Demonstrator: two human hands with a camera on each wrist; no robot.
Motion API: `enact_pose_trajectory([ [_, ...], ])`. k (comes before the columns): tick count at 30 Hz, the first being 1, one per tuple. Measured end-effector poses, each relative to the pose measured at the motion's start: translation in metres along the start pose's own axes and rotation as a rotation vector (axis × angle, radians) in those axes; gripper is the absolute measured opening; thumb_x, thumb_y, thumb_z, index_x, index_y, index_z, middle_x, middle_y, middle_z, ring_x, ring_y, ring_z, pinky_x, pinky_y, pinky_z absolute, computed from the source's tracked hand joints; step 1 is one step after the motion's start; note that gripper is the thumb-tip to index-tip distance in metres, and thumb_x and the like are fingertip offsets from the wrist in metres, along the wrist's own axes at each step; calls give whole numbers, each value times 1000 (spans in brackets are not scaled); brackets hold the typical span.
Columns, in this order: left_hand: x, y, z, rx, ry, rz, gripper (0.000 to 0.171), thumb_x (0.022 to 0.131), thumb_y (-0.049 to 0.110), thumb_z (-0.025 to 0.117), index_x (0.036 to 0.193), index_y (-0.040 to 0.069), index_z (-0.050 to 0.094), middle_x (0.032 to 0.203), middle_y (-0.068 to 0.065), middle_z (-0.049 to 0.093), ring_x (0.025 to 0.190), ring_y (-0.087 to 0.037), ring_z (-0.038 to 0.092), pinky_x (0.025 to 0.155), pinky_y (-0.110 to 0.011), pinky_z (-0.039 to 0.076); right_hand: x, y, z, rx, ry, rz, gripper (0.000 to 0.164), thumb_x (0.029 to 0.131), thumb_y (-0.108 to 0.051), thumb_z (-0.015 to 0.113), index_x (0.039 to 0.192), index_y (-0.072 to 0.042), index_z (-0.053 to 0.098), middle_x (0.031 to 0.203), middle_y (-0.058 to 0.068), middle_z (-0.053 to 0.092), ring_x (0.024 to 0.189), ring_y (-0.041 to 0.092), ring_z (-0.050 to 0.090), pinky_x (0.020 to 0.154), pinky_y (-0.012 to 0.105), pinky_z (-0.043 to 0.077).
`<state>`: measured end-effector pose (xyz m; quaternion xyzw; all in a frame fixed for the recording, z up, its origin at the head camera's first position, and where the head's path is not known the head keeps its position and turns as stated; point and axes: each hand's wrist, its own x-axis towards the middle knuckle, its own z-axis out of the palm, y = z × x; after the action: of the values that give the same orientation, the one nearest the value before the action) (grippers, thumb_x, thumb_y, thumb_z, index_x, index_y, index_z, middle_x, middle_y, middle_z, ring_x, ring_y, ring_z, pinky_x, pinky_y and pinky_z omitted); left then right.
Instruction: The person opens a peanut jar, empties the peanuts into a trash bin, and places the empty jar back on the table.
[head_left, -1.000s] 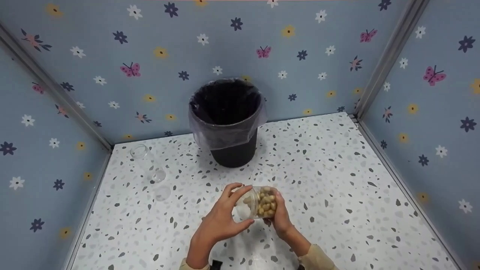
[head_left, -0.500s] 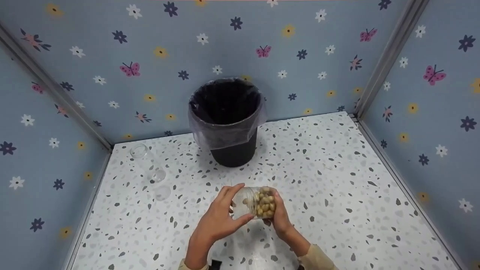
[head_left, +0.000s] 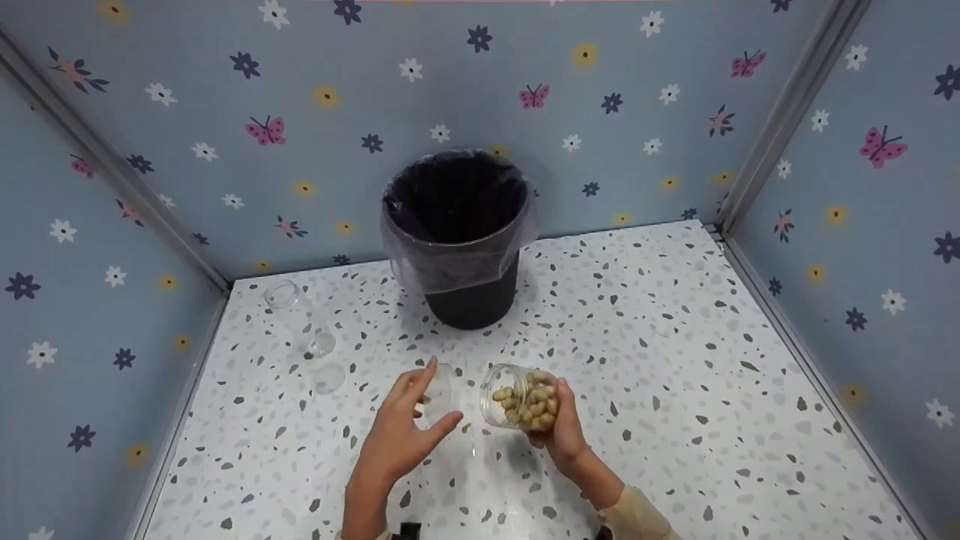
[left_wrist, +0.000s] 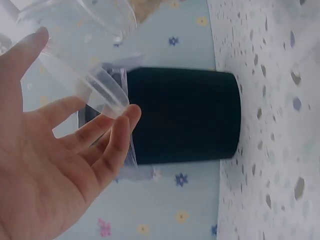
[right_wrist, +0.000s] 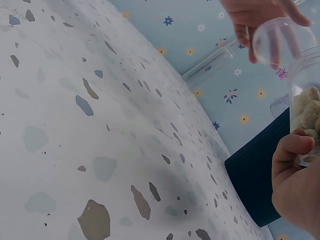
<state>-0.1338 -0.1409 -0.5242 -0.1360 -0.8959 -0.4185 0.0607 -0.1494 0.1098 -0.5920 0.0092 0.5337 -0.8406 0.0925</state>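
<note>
My right hand (head_left: 568, 433) grips a clear jar (head_left: 489, 397) by its base end. The jar is tilted with its open mouth toward the left, and it contains several tan, nut-like pieces (head_left: 536, 405). Left of that mouth, apart from it, my left hand (head_left: 396, 433) holds a clear round lid (head_left: 444, 391) between thumb and fingers. In the left wrist view the lid (left_wrist: 107, 90) lies against the fingertips. Part of my left hand (right_wrist: 260, 15) and the lid (right_wrist: 270, 45) show beyond the jar in the right wrist view.
A black bin (head_left: 472, 300) with a translucent liner (head_left: 457, 270) stands against the flowered back wall (head_left: 412, 97). On the speckled white table (head_left: 637, 360), a clear tall container (head_left: 282, 295) stands at the back left, with a clear round disc (head_left: 328, 378) in front of it.
The lid has come off the jar. My left hand has moved left with it, while my right hand holds the jar in nearly the same place. The head view has shifted slightly.
</note>
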Motion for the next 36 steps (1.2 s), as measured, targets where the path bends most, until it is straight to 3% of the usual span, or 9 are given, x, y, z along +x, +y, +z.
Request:
enact_pose_trajectory([
  [5,-11,-30,-13,121,107,-120,79,81,53,74,148,23,43,137,-5,49,102,-23,60,78,-43,52,1,1,-4,23,36,32,56,101,-57,19,126,-17,47,72,3,56,47,10,41,40,24,29],
  [8,-21,-56,-29,244,118,-228,80,81,60,70,146,19,47,139,-12,49,109,-35,58,83,-52,49,0,2,-7,11,47,45,56,102,-57,18,126,-16,47,74,4,57,48,10,42,41,24,30],
  [14,-46,-100,-62,438,47,-434,83,84,60,66,145,7,46,141,-30,42,116,-51,50,88,-61,43,-2,1,-13,-26,79,71,61,101,-58,16,132,-13,44,78,5,58,51,12,43,42,25,31],
  [21,-62,-137,-104,490,-68,-600,94,80,64,67,144,-1,42,136,-40,38,105,-55,53,79,-63,46,-2,1,-16,-13,117,89,61,100,-60,16,129,-14,45,83,5,59,54,12,44,44,25,32],
  [27,-69,-162,-129,474,-123,-616,101,77,66,69,142,-6,41,133,-43,37,108,-56,49,83,-64,44,-4,6,-20,1,145,93,62,100,-62,18,128,-16,49,85,5,59,55,12,47,44,25,33],
  [36,-42,-176,-132,392,-158,-573,98,78,57,74,146,-3,37,142,-39,29,126,-56,33,96,-66,34,-4,8,-25,-2,161,90,61,101,-58,17,130,-14,47,94,8,59,63,14,53,49,26,38],
])
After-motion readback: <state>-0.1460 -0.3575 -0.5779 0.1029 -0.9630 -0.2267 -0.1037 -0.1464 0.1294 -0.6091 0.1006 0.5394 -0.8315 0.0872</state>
